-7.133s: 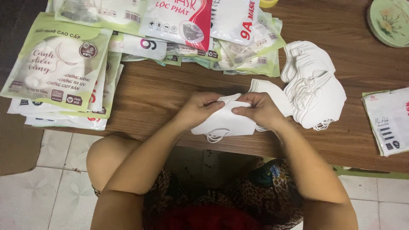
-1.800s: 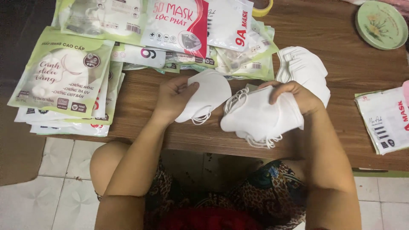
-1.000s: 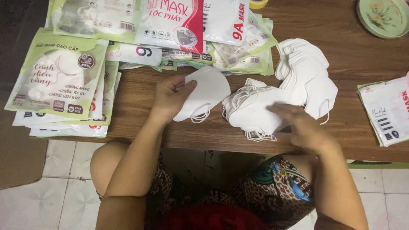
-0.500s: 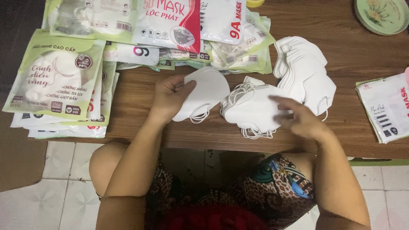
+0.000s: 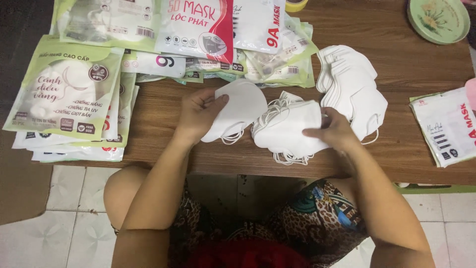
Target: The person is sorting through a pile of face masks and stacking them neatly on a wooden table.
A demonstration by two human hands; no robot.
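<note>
1. Holding a single white mask (image 5: 237, 106) in the left hand (image 5: 196, 113), fingers closed on its left edge, just above the near part of the wooden table (image 5: 396, 69).
2. Pinching a small stack of masks (image 5: 290, 130) with the right hand (image 5: 334, 133), thumb and fingers closed on the stack's right side, stack resting at the near table edge.
3. Lying to the right of that hand: a fanned pile of masks (image 5: 352, 87), untouched.
4. Spreading along the far and left side: printed mask packets (image 5: 67, 94); sitting at the far right corner: a green plate (image 5: 439, 20).
5. Judging the handling: seeming very light, soft and floppy, with thin ear loops dangling and likely tangling; a stack probably sliding apart unless pinched flat.
6. Judging the hold: best gripping the folded body edge, not the loops.
</note>
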